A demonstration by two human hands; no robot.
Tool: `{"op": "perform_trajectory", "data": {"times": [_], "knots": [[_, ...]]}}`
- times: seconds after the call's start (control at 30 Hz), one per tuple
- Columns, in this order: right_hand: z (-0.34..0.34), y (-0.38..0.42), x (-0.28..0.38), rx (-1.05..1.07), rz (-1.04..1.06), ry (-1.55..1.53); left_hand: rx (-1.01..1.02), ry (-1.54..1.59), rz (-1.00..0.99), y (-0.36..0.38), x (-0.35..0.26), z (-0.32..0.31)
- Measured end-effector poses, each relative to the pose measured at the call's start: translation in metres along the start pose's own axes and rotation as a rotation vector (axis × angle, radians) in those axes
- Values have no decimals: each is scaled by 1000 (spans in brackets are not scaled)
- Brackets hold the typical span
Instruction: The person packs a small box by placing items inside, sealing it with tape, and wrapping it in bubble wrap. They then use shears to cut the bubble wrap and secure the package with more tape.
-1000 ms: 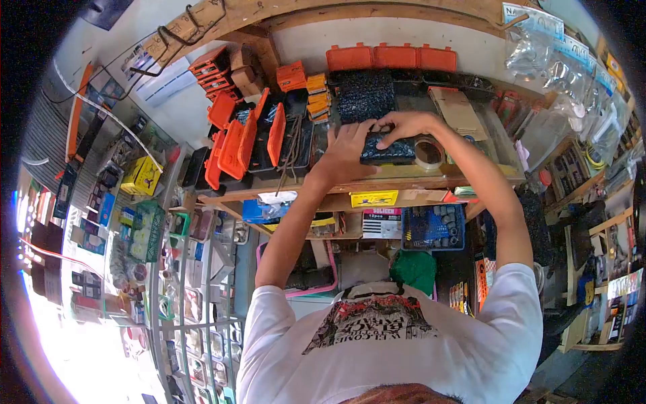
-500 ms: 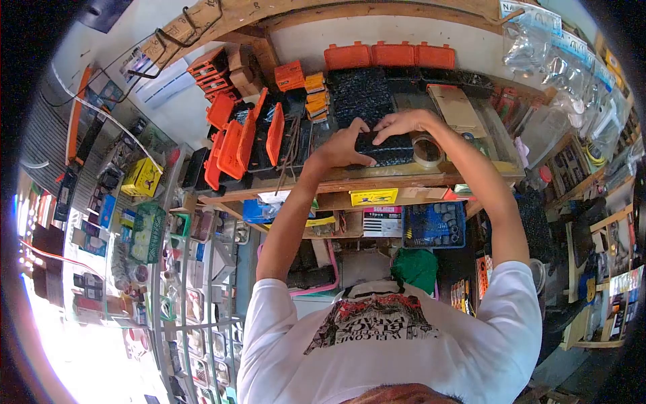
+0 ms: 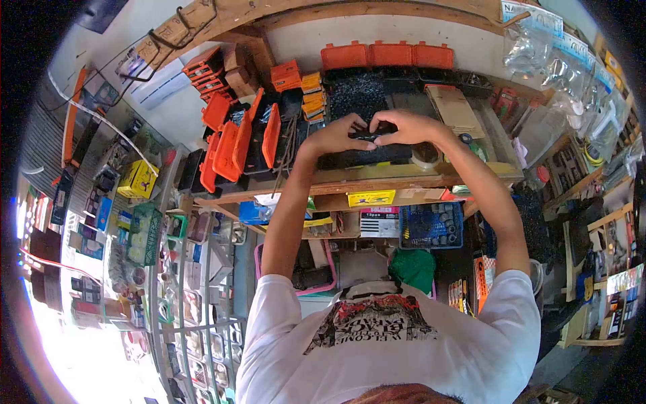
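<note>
My left hand (image 3: pixel 336 137) and my right hand (image 3: pixel 407 127) curve toward each other above the workbench, thumbs nearly meeting. Between their bent fingers shows something dark (image 3: pixel 367 135); its kind cannot be made out, as the fingers hide much of it. Behind the hands lies a black tray (image 3: pixel 356 94) filled with small dark, glinting pieces like screws. Under my wrists a dark surface (image 3: pixel 367 158) runs along the front of the bench. A roll of tape (image 3: pixel 426 153) lies just below my right forearm.
Black cases with orange lids (image 3: pixel 232 145) stand upright at left, beside thin rods (image 3: pixel 288 145). Small orange boxes (image 3: pixel 313 97) are stacked behind. Flat cardboard (image 3: pixel 454 111) lies at right. A wooden edge (image 3: pixel 350 183) fronts the bench; a blue basket (image 3: pixel 432 225) sits below.
Both hands have risen slightly and drawn closer together, with the dark material now between them. The small pieces seen below the fingers before are less visible there.
</note>
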State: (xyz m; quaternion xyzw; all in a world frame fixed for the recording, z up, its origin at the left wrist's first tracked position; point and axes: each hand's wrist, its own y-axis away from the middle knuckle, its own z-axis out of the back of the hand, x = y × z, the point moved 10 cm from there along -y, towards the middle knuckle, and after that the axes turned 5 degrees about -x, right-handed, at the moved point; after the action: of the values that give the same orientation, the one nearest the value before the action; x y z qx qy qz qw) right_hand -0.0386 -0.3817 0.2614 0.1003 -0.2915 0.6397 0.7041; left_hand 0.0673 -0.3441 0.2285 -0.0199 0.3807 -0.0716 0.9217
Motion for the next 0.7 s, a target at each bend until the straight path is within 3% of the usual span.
{"op": "perform_trajectory", "data": {"times": [0.13,0.23,0.27,0.4,0.47,0.6,0.7], "knots": [[-8,-10,-32,0,-51,-63,-115,-143,-129,12,-30,9],[-15,-13,-42,24,-128,-99,-101,-272,-104,24,-41,2],[-17,-12,-43,46,-181,-98,-75,-323,-28,31,-42,1],[-33,-11,-62,140,-249,-129,-13,-334,-71,19,-13,-19],[-18,-8,-49,15,-175,-37,-66,-301,-152,15,-4,-21],[10,11,24,-113,99,146,112,-242,-23,14,-5,-21],[3,17,25,-75,57,157,195,-218,27,11,-2,-25]]}}
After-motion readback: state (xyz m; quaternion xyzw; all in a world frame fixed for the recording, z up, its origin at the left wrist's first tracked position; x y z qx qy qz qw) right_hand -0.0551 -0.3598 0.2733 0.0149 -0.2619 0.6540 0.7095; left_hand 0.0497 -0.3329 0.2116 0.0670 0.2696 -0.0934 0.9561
